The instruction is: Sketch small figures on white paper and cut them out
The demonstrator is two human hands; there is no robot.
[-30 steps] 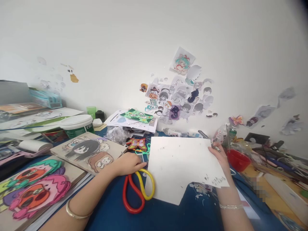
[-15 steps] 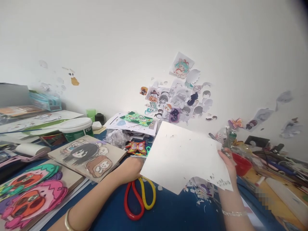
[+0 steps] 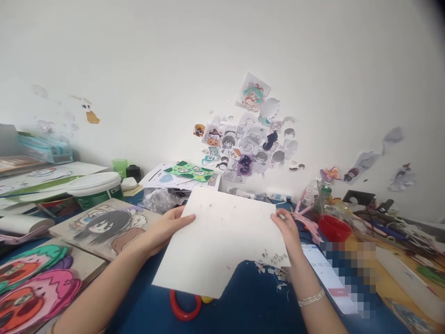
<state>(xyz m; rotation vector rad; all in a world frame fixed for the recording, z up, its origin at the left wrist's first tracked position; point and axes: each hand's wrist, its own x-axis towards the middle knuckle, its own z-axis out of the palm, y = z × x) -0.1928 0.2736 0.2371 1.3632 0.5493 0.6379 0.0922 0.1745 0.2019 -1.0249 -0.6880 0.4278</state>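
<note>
A white sheet of card [image 3: 215, 236], with a curved cut-out along its lower edge and dark flecks near the lower right, hangs tilted above the blue table. My left hand [image 3: 167, 229] grips its left edge, thumb on top and fingers hidden underneath. At the right edge my right hand [image 3: 288, 229] pinches the card. A thin metallic tool [image 3: 281, 215], partly hidden and of a kind I cannot make out, sticks out between those fingers. Below the card, scissors with a red handle loop [image 3: 186, 316] and a yellow one lie mostly covered. Paper scraps [image 3: 280, 277] lie under its lower right part.
Boards with painted cartoon cut-outs [image 3: 38, 290] and a white-lidded tub [image 3: 93, 183] stand on the left. To the right are pink scissors [image 3: 308, 220], a phone [image 3: 330, 278] and a red bowl [image 3: 335, 228]. Several paper drawings [image 3: 245, 144] are stuck to the wall.
My left hand has come from beside the scissors to the card's left edge. The card has moved left and lower, now covering most of the scissors. The phone is now uncovered.
</note>
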